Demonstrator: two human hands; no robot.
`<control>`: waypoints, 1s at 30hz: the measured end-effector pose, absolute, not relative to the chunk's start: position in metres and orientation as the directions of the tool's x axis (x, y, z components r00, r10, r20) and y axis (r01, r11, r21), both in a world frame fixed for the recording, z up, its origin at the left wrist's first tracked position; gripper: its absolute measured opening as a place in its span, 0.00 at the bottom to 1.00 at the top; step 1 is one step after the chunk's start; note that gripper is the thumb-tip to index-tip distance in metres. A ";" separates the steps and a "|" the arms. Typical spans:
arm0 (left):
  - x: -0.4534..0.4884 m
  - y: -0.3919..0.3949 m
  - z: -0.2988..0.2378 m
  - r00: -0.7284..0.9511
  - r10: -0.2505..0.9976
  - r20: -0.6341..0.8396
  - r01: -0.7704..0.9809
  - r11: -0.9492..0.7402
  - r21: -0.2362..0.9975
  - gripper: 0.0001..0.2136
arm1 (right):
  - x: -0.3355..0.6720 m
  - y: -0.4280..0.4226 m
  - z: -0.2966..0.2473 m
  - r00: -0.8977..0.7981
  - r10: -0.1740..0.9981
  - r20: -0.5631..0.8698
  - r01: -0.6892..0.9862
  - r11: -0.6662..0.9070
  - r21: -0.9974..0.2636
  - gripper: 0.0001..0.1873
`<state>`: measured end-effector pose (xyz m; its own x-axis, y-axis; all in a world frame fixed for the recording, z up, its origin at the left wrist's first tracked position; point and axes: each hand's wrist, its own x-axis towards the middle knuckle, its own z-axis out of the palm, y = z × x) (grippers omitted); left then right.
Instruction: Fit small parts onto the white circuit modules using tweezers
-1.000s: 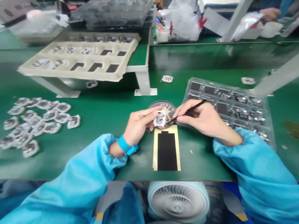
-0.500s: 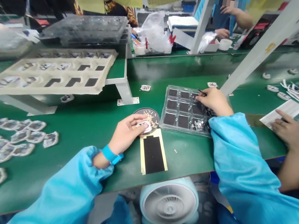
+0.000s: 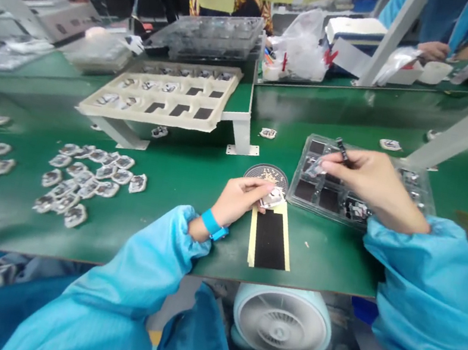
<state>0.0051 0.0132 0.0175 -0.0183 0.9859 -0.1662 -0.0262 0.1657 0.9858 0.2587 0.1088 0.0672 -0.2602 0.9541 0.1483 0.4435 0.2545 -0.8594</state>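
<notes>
My left hand (image 3: 238, 200) pinches a small white part (image 3: 274, 197) at the near edge of a round mesh dish (image 3: 266, 175), just above a black strip on yellow backing (image 3: 270, 239). My right hand (image 3: 369, 178) is raised over a clear compartment tray (image 3: 416, 192), fingers closed on black tweezers (image 3: 342, 149) and a small clear-wrapped piece (image 3: 317, 165). Blue sleeves cover both arms; a blue band sits on my left wrist.
Several small white parts (image 3: 88, 179) lie scattered on the green table (image 3: 171, 170) at left. A beige tray (image 3: 162, 93) rests on a white stand, with clear trays (image 3: 208, 35) behind it. A white fan (image 3: 280, 322) sits below the table edge. Another person's arm (image 3: 432, 50) shows far right.
My right hand has lifted off the clear tray with a small piece in its fingers. My left hand stays at the round dish with the white part. The neighbour's hands have left view.
</notes>
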 end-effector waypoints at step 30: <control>0.006 0.007 0.018 -0.107 0.988 0.115 -0.028 -0.119 0.993 0.19 | 0.200 0.065 0.024 -0.384 0.921 0.070 0.191 0.153 -0.970 0.17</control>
<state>0.0062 0.0072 0.0176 -0.1074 0.9875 0.1152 -0.0282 -0.1188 0.9925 0.2001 0.0650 0.0242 -0.3835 0.9209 0.0699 0.1912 0.1532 -0.9695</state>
